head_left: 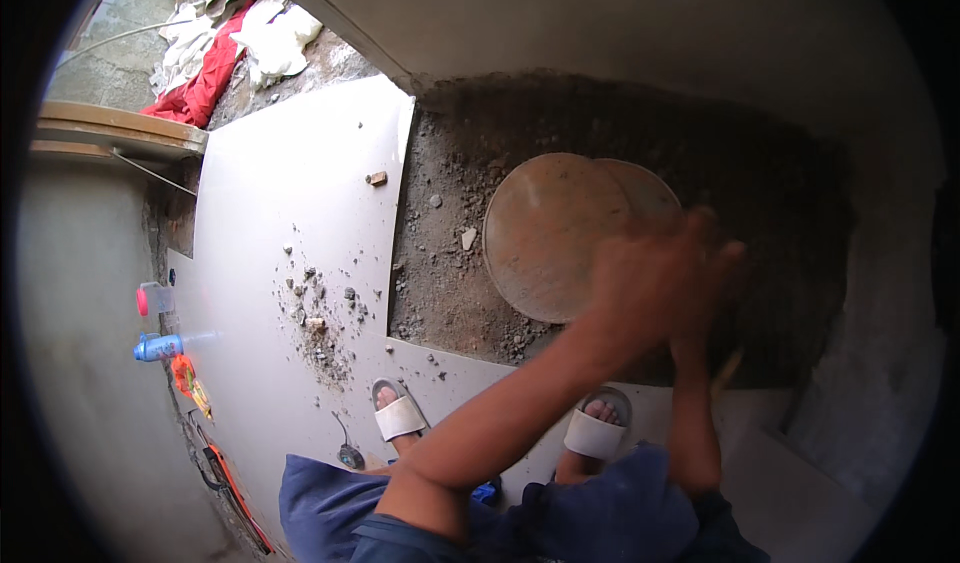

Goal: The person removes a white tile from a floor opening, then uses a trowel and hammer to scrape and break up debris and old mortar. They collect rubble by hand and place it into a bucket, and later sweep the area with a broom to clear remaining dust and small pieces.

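Observation:
Both my hands are raised close together over a dirt patch [450, 263], smeared by motion. My left hand [640, 263] reaches across from the lower left, its fingers curled in beside the other hand. Against it, my right hand [708, 253] is closed too. What they grip is hidden. Below and left of them lie two overlapping round, dusty brown pan-like discs [550, 233], partly covered by my left hand. A blurred yellowish stick-like piece [728, 368] shows beside my right forearm.
A pale sheet [240, 233] with scattered rubble [320, 333] covers the floor at left. Along the left wall lie a blue bottle [158, 347], a pink-capped clear bottle [150, 301] and an orange packet [186, 375]. Walls stand close ahead and at right. White sacks [275, 43] lie far left.

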Tool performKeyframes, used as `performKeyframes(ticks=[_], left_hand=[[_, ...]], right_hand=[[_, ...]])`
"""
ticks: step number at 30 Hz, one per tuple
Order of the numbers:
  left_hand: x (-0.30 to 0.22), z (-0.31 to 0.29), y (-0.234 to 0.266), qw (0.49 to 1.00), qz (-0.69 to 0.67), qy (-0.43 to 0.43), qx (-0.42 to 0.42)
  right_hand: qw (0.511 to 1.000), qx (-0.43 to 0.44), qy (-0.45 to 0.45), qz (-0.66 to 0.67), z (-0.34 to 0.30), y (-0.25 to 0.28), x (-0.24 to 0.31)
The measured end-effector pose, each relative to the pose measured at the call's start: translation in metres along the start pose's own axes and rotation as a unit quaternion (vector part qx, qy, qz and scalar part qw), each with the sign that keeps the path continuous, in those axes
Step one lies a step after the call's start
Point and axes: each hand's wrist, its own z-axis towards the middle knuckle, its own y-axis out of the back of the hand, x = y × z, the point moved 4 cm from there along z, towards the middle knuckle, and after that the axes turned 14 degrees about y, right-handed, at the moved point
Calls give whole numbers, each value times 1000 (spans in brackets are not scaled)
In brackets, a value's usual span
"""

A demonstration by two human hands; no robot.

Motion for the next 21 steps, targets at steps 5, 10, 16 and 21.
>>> performKeyframes(ticks=[5, 10, 16, 21], left_hand=[[164, 4, 55, 918, -280, 281, -5], [164, -3, 79, 908, -325, 252, 79], [136, 1, 227, 941, -311, 129, 6], [240, -84, 165, 875, -369, 311, 38]], right_hand=[[997, -15, -77, -27, 1, -9, 5], [989, -95, -15, -115, -11, -17, 65], [935, 55, 294, -188, -7, -37, 164], [986, 86, 83, -114, -62, -104, 98]])
